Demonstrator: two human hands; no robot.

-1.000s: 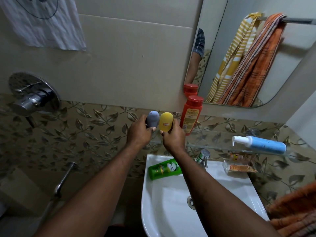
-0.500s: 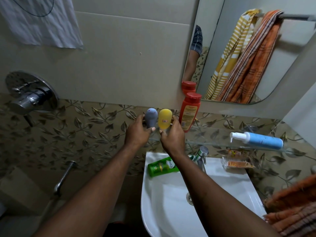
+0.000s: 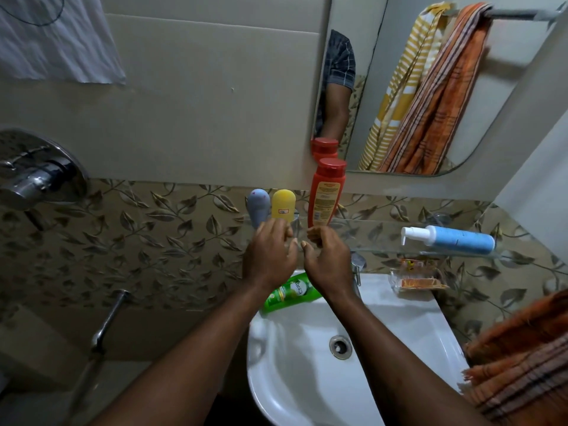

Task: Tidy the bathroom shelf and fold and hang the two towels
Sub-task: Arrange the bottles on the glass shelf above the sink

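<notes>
On the glass shelf a grey bottle, a yellow bottle and a taller red bottle stand upright in a row. A blue pump bottle lies on its side at the shelf's right. My left hand hovers just below the grey and yellow bottles with loose fingers, holding nothing. My right hand hangs beside it, fingers loosely curled and empty. A green bottle lies on the sink rim under my hands. An orange towel sits at lower right.
The white sink lies below the shelf, with a tap and a soap packet on its back rim. The mirror reflects two towels on a rail. A shower valve and a white cloth are on the left wall.
Both hands have let go of the grey and yellow bottles and drawn back toward me. The two bottles now stand free on the shelf.
</notes>
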